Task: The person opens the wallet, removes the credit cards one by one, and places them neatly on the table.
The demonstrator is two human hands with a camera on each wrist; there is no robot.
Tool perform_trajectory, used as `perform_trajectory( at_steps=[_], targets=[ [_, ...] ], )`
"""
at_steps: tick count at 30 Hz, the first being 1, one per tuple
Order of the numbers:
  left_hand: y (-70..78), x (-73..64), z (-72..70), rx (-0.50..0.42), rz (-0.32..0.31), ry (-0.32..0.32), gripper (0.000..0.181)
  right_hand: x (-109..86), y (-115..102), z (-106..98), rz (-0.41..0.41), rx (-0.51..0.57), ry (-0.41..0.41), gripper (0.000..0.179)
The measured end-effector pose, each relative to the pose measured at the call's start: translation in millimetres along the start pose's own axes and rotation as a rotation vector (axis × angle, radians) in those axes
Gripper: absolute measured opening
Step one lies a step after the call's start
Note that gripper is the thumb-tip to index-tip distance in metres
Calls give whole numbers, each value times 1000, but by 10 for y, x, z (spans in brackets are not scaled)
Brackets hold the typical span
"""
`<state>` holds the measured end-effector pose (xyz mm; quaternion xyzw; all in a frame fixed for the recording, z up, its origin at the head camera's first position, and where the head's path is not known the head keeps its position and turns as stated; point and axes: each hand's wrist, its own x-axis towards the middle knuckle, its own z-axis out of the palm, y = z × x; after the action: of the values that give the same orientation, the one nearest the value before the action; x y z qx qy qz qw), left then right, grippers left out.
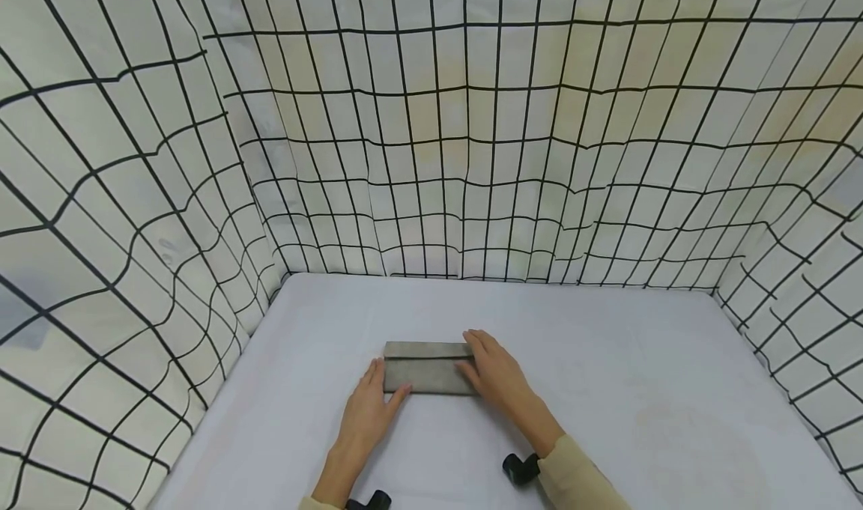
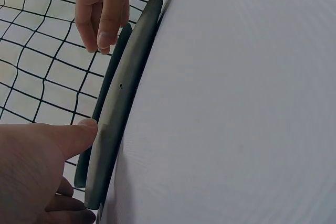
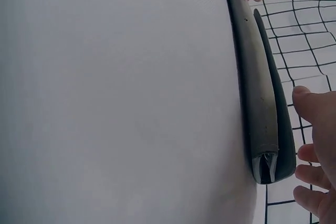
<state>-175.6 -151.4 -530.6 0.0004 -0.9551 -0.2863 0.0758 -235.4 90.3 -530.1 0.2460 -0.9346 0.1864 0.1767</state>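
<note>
A flat, grey-green rectangular folded case [image 1: 431, 375] lies on the white table, a narrow flap strip running along its far long edge. At its left end rests my left hand [image 1: 367, 413], the fingers straight along the short side and the thumb at the near corner. My right hand [image 1: 502, 375] is over the right end, fingers and thumb spread and loosely bent. In the right wrist view the case [image 3: 257, 77] shows its folded layers at the end, and the right thumb [image 3: 310, 100] stands a little apart from it.
White table cloth [image 1: 607, 390] extends around the case. White walls with a black grid [image 1: 438, 120] enclose the table at the back and both sides. A black wrist-worn device [image 1: 521, 469] sits by the right sleeve, another [image 1: 371, 501] by the left wrist.
</note>
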Motion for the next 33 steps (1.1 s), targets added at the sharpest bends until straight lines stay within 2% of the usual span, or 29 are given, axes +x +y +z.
perform_trajectory(
  at_steps=[7,12,20,26,33],
  targets=[
    [23,-6,-2,18,27,27,71,99,-26,33,-53,-106,-16,46],
    [9,1,13,27,39,35,68,160,-55,32,-103,-142,-25,40],
    [-12,-10,32,1,51,36,60,221,-94,80,-149,-261,-81,33],
    [-8,-30,33,11,97,65,56,276,-107,109,-200,-343,-48,28],
    [12,-22,23,16,99,66,54,338,-86,135,-249,-360,21,30]
  ],
)
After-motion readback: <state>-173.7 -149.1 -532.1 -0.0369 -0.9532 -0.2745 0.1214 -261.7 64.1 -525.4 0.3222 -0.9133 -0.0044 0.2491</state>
